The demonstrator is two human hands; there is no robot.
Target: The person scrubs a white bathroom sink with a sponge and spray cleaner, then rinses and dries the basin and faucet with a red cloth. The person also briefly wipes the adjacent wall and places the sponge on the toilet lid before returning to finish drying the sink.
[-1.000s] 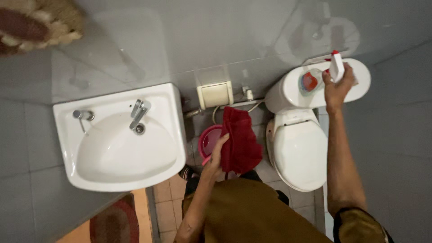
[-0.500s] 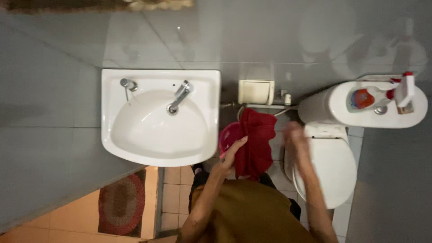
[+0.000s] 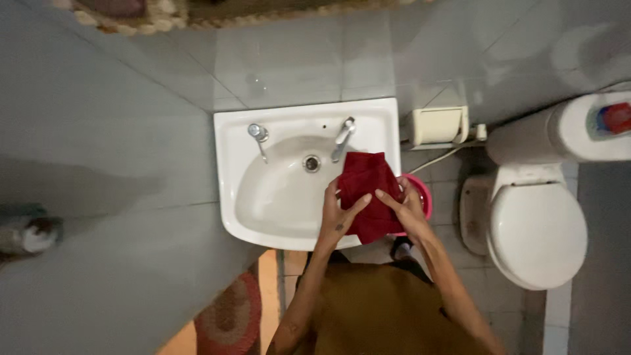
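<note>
Both hands (image 3: 371, 210) grip red cloth (image 3: 368, 194) — over sink rim (image 3: 276, 236)

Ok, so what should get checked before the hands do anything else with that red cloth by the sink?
1. Both hands on the red cloth: ok, left hand and right hand both grip it.
2. Cloth over the sink: ok, it hangs at the basin's right edge.
3. Tap running: cannot tell, no stream shows.
4. Drain clear: ok, nothing lies on it.
5. Pink bucket out of the way: not ok, it sits right under the right hand.
6. Cloth wet or dry: cannot tell.
</note>
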